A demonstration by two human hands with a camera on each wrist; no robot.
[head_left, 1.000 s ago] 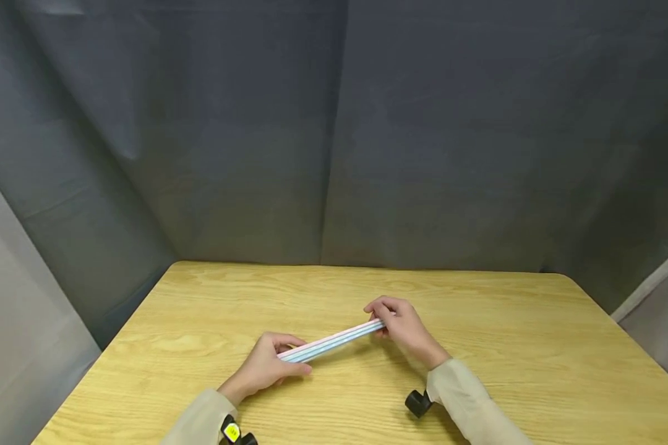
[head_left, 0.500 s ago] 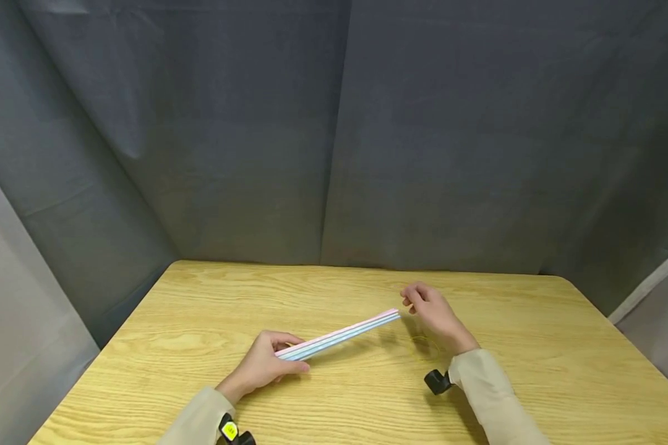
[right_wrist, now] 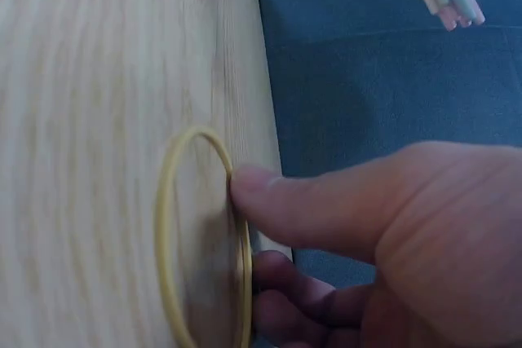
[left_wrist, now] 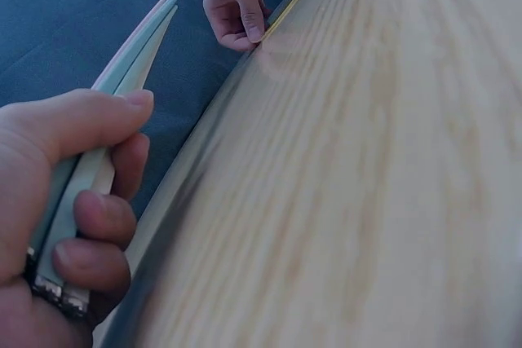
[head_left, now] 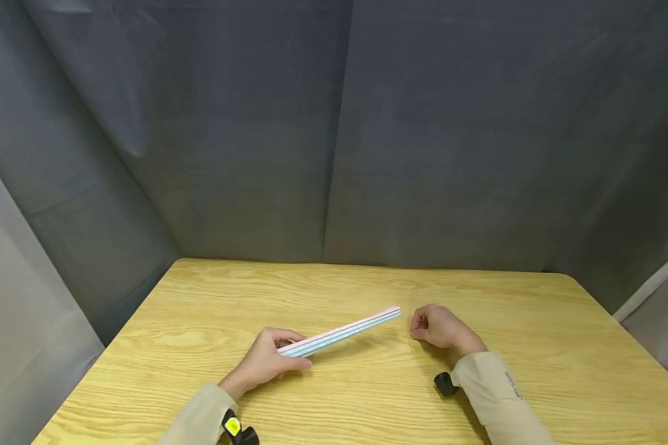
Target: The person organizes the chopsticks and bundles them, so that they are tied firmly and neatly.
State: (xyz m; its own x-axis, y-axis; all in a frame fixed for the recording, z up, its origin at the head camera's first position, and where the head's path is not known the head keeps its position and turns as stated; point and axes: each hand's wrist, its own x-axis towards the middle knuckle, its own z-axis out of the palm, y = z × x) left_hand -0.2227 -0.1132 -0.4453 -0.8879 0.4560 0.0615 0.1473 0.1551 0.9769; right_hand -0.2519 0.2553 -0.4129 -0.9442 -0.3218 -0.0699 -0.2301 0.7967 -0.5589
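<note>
Two hands were over one wood-grain table (head_left: 334,402). The left hand (head_left: 264,358) grasped one bundle of slim pink, pale-green and blue sticks (head_left: 341,333), its fingers curled round the near end. The sticks sat close together, and their exact number could not be told, since the fingers covered part of them. The bundle was held above the left-centre of the tabletop, its far end slanting away toward the right hand (head_left: 444,329) but apart from it.

The right hand pinched one yellow rubber band (right_wrist: 164,226) between thumb and fingers, its other fingers curled in. The band hung as a narrow loop beside the bundle's free end, not around it; the thumb hid a bit of its side, and the right wrist view cut off its bottom.

Two beige sleeves (head_left: 495,389) came in from the near side, with one black device (head_left: 445,384) at each cuff, the left one bearing a yellow label (head_left: 233,426). Behind the table hung a dark grey curtain (head_left: 245,136).
</note>
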